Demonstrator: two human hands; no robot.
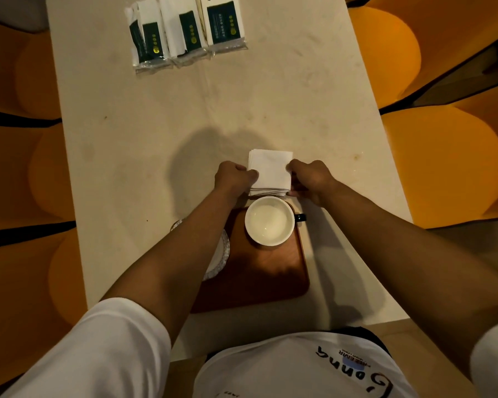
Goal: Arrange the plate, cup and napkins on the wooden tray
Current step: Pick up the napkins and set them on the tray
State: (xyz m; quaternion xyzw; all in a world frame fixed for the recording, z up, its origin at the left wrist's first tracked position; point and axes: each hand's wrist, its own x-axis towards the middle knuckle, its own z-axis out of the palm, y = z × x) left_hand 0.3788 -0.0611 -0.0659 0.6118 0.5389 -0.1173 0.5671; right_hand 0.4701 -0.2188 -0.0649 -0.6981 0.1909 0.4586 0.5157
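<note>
A stack of white napkins (270,170) lies on the table just beyond the wooden tray (270,271). My left hand (233,177) grips the stack's left edge and my right hand (311,179) grips its right edge. A white cup (269,220) with a dark handle stands upright at the tray's far end, close to the napkins. A clear glass plate (220,255) with a scalloped rim sits at the tray's left side, mostly hidden under my left forearm.
Three wrapped packets (184,30) of white tissue with dark labels lie at the far end of the pale table (156,139). Orange seats (443,162) flank the table on both sides. The table's near edge is close to my body.
</note>
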